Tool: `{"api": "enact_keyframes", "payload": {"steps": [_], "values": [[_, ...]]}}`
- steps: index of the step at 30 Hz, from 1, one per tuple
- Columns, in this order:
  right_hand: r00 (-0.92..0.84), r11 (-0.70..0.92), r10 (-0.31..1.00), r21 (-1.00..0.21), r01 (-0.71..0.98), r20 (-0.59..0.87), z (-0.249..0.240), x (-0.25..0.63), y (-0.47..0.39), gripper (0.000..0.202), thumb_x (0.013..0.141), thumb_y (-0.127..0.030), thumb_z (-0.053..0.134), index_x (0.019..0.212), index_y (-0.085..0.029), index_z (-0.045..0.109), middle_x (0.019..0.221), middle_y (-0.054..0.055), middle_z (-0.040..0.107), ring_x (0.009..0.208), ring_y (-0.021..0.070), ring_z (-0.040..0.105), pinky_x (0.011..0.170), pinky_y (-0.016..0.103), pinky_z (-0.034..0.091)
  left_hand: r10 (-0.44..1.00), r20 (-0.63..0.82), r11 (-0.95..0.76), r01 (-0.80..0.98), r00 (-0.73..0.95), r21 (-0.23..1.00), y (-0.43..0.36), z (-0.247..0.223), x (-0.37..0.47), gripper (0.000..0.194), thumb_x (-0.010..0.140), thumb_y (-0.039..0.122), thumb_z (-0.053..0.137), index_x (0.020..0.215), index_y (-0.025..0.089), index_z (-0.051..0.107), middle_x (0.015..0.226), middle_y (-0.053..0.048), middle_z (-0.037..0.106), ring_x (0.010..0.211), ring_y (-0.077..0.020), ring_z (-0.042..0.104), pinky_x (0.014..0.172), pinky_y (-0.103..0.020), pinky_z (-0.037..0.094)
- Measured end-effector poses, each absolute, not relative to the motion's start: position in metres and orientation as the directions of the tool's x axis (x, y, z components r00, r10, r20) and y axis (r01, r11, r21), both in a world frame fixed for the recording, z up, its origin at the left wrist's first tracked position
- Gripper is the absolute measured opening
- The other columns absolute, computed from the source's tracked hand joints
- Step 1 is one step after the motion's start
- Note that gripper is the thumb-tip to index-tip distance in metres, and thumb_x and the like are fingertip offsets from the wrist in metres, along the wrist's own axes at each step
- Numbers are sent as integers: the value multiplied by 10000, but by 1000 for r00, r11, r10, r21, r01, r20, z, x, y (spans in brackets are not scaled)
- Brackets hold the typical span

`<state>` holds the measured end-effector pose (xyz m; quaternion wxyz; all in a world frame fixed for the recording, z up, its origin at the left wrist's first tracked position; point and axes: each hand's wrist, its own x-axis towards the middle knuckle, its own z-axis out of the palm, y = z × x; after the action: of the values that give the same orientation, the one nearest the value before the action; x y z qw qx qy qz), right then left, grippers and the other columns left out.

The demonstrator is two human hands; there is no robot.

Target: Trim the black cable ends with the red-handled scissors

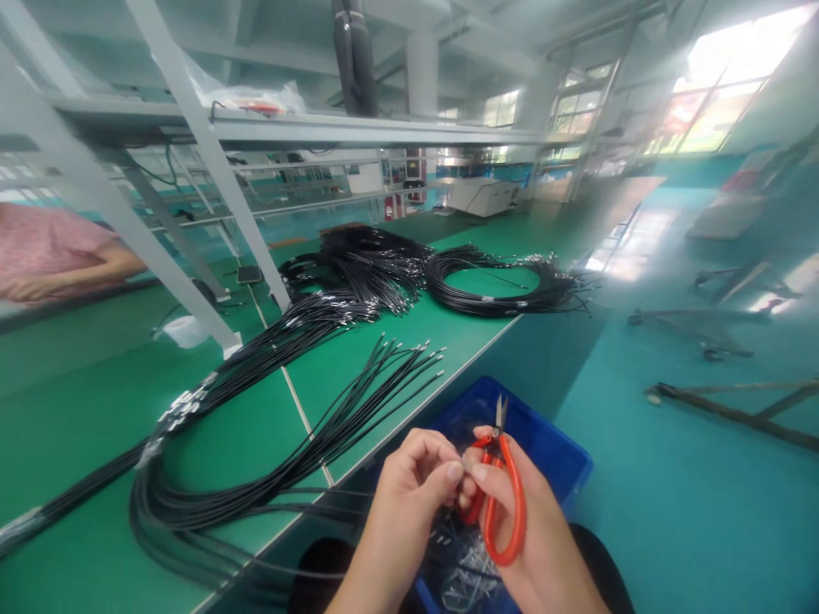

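My right hand (512,503) holds a pair of scissors with red handles (515,529); the short metal blades point up and stand slightly apart. My left hand (415,486) is closed, its thumb and forefinger pinched together and meeting the right fingertips. Something small and pale sits between the fingertips, too small to name. Both hands are over a blue plastic bin (579,460) with thin clear and whitish scraps (470,567) inside. Left of my hands, a bundle of black cables (256,486) curves over the table edge, its silvery-tipped ends fanned out on the green tabletop.
More black cables (377,264) lie heaped farther back, beside a coiled bundle (490,303). A white shelf frame (211,162) rises from the green table (83,512). Across it, a person in a pink top (57,251) rests an arm. Wheeled metal stands (723,401) are on the right floor.
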<state>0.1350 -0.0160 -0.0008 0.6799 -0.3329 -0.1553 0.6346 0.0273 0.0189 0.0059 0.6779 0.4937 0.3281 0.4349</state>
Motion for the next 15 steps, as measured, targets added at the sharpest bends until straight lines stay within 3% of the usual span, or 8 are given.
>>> {"api": "enact_keyframes", "payload": {"steps": [3, 6, 10, 13, 15], "values": [[145, -49, 958, -637, -769, -249, 1, 136, -15, 220, 776, -123, 587, 961, -194, 493, 632, -45, 554, 556, 105, 539, 544, 213, 433, 923, -19, 102, -198, 384, 975, 19, 5, 23, 84, 827, 199, 532, 756, 154, 532, 662, 9, 554, 574, -105, 512, 579, -223, 425], [140, -74, 948, -623, -779, -287, 0, 137, -13, 236, 786, -124, 587, 989, -188, 487, 670, -33, 571, 566, 105, 545, 543, 215, 442, 959, 104, -128, 74, 263, 989, 16, 8, 18, 72, 830, 154, 488, 865, 184, 543, 717, 2, 557, 621, -124, 544, 605, -233, 453], [136, -84, 942, -608, -790, -307, -2, 135, -12, 287, 765, -136, 633, 1007, -192, 489, 682, -24, 583, 575, 109, 555, 530, 211, 441, 849, 442, -528, 484, 290, 697, 12, 12, 17, 223, 824, 91, 448, 937, 213, 598, 989, -59, 558, 759, -137, 601, 659, -222, 476], [117, -98, 943, -598, -795, -310, -1, 135, -12, 264, 779, -159, 631, 1001, -194, 492, 657, -20, 583, 572, 110, 551, 521, 206, 434, 782, 494, -614, 604, 380, 508, 13, 11, 17, 236, 833, 85, 427, 867, 213, 623, 994, -60, 567, 696, -118, 612, 612, -199, 473], [122, -90, 944, -593, -800, -308, 0, 135, -12, 241, 784, -156, 620, 986, -195, 494, 639, -25, 573, 573, 112, 546, 528, 211, 438, 796, 478, -594, 636, 373, 493, 15, 10, 14, 218, 838, 102, 432, 818, 209, 621, 997, -63, 573, 705, -129, 609, 634, -220, 470]]}}
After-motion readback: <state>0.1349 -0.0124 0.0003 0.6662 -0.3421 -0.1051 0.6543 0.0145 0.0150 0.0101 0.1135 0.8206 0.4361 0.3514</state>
